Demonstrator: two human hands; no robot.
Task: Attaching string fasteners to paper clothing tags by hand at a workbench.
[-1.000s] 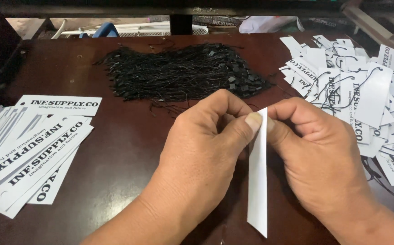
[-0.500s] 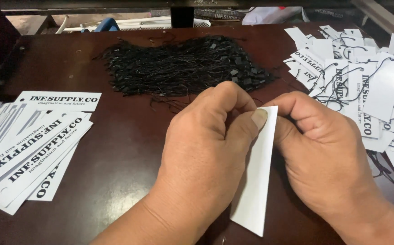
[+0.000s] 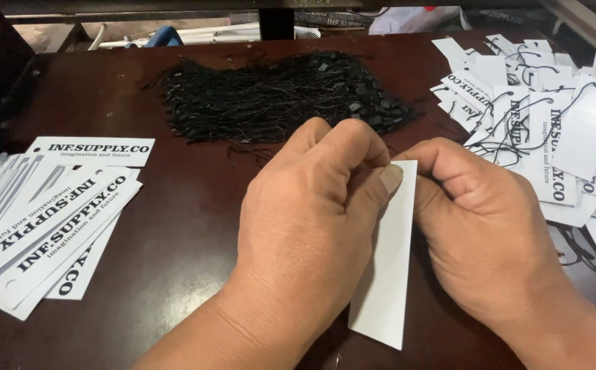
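Both hands [image 3: 394, 226] pinch a white tag [image 3: 387, 274] over a dark wooden table [image 3: 188, 226] heaped with black strings [image 3: 277, 96].

Black string pile [image 3: 277, 96] centre; printed tags [image 3: 44, 226] left; strung tags [image 3: 551, 130] right.

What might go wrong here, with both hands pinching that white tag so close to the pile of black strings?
The white tag, pinched at its top by the left hand and right hand, may crease. The black strings lie tangled, so several might lift together. The strung tags overlap loosely and may snag.
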